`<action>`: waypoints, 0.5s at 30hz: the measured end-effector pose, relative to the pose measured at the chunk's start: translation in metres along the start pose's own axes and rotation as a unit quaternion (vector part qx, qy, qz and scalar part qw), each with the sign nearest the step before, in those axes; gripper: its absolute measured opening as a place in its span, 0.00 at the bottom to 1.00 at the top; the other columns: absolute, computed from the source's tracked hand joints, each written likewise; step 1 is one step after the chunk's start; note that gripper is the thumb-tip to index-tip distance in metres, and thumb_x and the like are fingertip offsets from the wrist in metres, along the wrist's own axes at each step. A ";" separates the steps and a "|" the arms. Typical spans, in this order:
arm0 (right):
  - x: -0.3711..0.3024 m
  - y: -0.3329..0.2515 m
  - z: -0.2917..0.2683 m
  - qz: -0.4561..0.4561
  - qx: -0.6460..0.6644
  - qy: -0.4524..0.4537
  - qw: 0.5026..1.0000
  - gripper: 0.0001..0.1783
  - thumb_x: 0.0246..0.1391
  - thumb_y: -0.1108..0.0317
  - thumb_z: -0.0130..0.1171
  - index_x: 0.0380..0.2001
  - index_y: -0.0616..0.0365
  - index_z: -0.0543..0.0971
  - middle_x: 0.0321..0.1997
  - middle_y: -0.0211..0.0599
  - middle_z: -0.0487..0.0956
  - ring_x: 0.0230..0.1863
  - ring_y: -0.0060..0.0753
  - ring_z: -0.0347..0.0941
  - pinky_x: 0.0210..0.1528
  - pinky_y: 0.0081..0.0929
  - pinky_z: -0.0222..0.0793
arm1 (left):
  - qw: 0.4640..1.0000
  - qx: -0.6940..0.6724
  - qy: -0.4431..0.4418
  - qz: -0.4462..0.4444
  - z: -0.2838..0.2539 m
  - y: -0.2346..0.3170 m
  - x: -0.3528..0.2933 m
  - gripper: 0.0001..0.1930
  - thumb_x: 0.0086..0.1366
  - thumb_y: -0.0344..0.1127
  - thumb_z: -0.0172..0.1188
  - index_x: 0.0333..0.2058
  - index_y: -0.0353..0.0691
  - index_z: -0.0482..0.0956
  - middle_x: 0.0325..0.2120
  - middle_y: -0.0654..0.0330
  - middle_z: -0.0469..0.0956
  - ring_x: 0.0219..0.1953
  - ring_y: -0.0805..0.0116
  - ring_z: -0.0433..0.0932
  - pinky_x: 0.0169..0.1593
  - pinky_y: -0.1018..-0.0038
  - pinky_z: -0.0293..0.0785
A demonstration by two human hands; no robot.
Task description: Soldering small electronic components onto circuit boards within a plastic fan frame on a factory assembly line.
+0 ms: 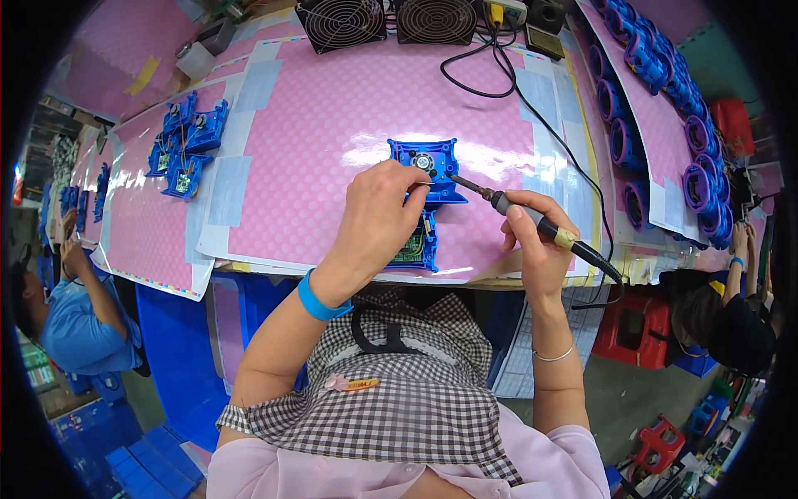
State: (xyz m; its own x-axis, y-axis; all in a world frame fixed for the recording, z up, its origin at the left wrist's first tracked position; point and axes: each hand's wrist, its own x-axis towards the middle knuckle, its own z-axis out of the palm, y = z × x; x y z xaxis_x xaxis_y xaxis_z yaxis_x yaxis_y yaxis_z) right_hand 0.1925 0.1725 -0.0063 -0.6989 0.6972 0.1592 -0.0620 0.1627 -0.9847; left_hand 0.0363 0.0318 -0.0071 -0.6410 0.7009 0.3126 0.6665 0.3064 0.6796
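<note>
In my right hand [536, 237] is a soldering iron [544, 227], gripped like a pen, its tip pointing left at the upper blue plastic housing [451, 154]. My left hand [374, 216] reaches over the left side of that housing, thumb and forefinger pinched on a thin wire [426, 183]. A round speaker-like part [423, 161] is set inside the housing. Just below it lies a second blue housing part with a green circuit board [411, 249], partly hidden under my left hand. Whether the iron's tip touches anything is hard to tell.
Several blue housings with boards [183, 158] lie at left. Two fans [341, 23] stand at the back. The iron's black cable [573, 154] crosses the right side. Blue and purple ring-shaped parts [619, 143] line a rack at right. Other people sit on both sides.
</note>
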 end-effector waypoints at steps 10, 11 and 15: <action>-0.003 0.000 -0.001 -0.001 0.004 0.010 1.000 0.10 0.56 0.73 0.59 0.40 0.67 0.79 0.23 0.36 0.78 0.20 0.19 0.71 0.24 0.16 0.66 | 1.000 0.008 -0.004 0.004 0.001 0.000 0.001 0.06 0.55 0.28 0.63 0.32 0.34 0.83 0.29 0.53 0.81 0.28 0.59 0.79 0.32 0.68 0.74; -0.003 -0.001 -0.002 -0.001 0.002 0.011 1.000 0.11 0.56 0.72 0.59 0.40 0.67 0.79 0.22 0.36 0.77 0.20 0.19 0.70 0.24 0.16 0.66 | 1.000 0.009 -0.003 0.005 0.001 0.000 0.001 0.06 0.55 0.28 0.63 0.32 0.34 0.83 0.29 0.53 0.81 0.28 0.59 0.79 0.32 0.68 0.74; -0.004 0.001 -0.002 0.002 0.007 0.009 1.000 0.10 0.56 0.73 0.59 0.40 0.67 0.79 0.22 0.35 0.77 0.20 0.19 0.70 0.24 0.16 0.66 | 1.000 0.013 -0.004 0.006 0.002 0.000 0.001 0.06 0.55 0.27 0.63 0.32 0.34 0.83 0.29 0.53 0.81 0.28 0.59 0.79 0.32 0.68 0.74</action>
State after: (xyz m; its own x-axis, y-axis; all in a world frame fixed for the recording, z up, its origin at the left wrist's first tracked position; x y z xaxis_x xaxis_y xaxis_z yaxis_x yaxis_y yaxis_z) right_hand 0.1965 0.1714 -0.0077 -0.6870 0.7098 0.1556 -0.0681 0.1503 -0.9863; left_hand 0.0365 0.0340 -0.0074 -0.6291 0.7103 0.3156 0.6844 0.3138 0.6581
